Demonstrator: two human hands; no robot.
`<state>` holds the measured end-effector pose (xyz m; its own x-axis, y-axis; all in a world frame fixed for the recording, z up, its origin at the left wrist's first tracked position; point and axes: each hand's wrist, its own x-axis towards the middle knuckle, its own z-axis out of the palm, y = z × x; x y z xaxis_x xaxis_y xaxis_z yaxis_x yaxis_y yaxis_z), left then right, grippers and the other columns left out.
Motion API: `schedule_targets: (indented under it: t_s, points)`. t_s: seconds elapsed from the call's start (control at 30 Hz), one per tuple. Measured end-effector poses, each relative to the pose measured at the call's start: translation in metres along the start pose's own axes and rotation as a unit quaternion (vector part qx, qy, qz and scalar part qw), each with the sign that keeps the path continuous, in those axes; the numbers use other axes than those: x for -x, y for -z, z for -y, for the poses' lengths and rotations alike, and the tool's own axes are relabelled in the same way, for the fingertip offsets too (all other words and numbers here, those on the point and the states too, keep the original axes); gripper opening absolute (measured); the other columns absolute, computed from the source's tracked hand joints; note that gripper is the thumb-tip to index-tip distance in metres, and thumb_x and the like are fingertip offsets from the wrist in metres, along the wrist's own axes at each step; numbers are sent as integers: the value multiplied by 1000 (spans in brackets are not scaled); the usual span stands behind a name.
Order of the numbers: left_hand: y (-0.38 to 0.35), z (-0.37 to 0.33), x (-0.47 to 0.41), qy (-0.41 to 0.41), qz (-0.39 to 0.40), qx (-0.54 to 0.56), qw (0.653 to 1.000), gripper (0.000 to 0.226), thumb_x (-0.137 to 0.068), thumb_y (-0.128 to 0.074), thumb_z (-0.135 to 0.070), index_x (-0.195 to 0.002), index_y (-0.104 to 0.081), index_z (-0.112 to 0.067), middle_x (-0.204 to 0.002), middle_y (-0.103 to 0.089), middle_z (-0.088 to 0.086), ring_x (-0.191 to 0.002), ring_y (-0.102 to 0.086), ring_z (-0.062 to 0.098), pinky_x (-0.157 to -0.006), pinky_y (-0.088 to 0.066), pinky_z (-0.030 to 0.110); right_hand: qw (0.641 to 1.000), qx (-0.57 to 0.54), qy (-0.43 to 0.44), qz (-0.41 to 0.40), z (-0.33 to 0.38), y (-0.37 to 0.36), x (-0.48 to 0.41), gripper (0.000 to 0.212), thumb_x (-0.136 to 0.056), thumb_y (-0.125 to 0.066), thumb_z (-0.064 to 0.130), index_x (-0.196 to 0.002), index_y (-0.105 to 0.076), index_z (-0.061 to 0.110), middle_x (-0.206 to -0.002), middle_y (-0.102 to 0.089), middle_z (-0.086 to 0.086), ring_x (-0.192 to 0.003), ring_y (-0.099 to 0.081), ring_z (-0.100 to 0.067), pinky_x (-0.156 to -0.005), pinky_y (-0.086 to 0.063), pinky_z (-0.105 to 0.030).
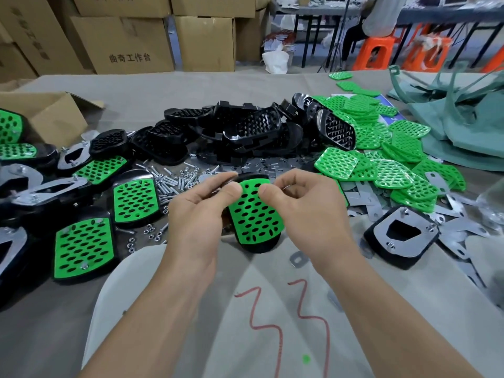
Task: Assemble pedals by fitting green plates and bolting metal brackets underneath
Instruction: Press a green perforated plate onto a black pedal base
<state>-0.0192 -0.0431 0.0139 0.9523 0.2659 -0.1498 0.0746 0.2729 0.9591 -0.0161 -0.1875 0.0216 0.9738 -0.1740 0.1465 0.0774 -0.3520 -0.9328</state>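
Note:
A black pedal (259,248) with a perforated green plate (255,211) on its face is held up in the middle of the view. My left hand (199,214) grips its left edge, thumb pressed on the plate's top corner. My right hand (305,205) grips the right edge, thumb on the top of the plate. Loose green plates (387,165) are heaped to the right. Empty black pedal shells (245,129) are piled behind. Bolts and nuts (174,181) lie scattered just beyond my left hand. Flat metal brackets (272,165) lie past the pedal.
Finished pedals with green plates (84,246) cover the left side. One upturned pedal with a bolted bracket (401,236) lies at the right. An open cardboard box (46,115) stands far left, green cloth bags (463,126) far right. Stacked cartons (122,42) and orange stools (376,53) stand beyond the table.

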Motion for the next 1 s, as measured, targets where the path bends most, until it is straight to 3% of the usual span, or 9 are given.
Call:
schedule_targets:
  t_s: [0.1,0.17,0.3,0.43,0.57,0.67,0.83,0.9,1.0]
  points:
    - [-1,-2,2,-9,22,16,1000,19,-85,-74,-9,-98,-82,-22,-97,-79,12,-83,-74,22,-68,-60,32,1000,-16,-6,-18,0,-2,1,31,-70,-75,48,-79,-64,21,-72,-69,0,-64,-59,-12,-65,-51,-38]
    - [-1,-3,3,3,52,35,998,21,-77,-76,-14,-96,-82,-20,-95,-79,11,-80,-74,22,-70,-59,35,996,-73,-34,32,2,-1,0,25,-75,-73,42,-89,-63,23,-83,-71,2,-75,-64,-15,-71,-53,-36]
    - [0,-3,5,26,99,43,994,41,-59,-76,-20,-101,-79,-17,-97,-78,11,-80,-73,22,-76,-58,39,975,-164,-72,132,5,2,2,12,-96,-62,18,-97,-74,17,-87,-77,-3,-76,-69,-14,-67,-56,-31]
    - [4,-8,4,-29,100,-73,992,36,-64,-69,-21,-98,-80,-25,-92,-76,4,-79,-70,17,-59,-54,30,969,-190,-98,126,3,3,1,15,-97,-61,15,-99,-75,14,-92,-77,-10,-82,-72,-23,-72,-57,-40]
    - [0,-1,8,-82,68,-172,979,42,-62,-70,-52,-102,-76,-42,-97,-76,-12,-91,-72,13,-73,-55,35,960,-218,-128,118,0,-3,2,16,-96,-61,12,-97,-77,11,-95,-77,-15,-85,-72,-26,-79,-58,-49]
    - [-1,4,9,-147,8,-277,950,46,-64,-64,-68,-105,-72,-50,-114,-63,-26,-106,-61,-4,-86,-49,25,959,-230,-136,91,-1,-6,3,15,-89,-65,17,-95,-75,8,-101,-74,-21,-93,-71,-31,-94,-53,-59]
    - [-4,-3,8,29,132,-126,983,36,-85,-62,-54,-95,-81,-25,-92,-79,8,-79,-75,37,-58,-58,46,942,-289,-143,93,-4,-5,3,14,-93,-63,8,-86,-75,10,-82,-75,-10,-72,-72,-22,-62,-59,-36]
    - [-3,-1,6,25,126,-115,985,40,-82,-61,-52,-96,-81,-20,-93,-78,14,-82,-74,42,-62,-60,54,938,-298,-147,95,-5,-6,3,11,-94,-63,7,-93,-74,5,-87,-76,-15,-76,-73,-26,-67,-60,-41]
    - [-3,3,3,6,97,-124,988,41,-80,-61,-54,-97,-81,-22,-95,-79,8,-90,-76,36,-84,-59,61,935,-303,-151,102,-3,-7,3,13,-93,-63,6,-99,-73,-1,-96,-75,-23,-80,-72,-31,-76,-61,-50]
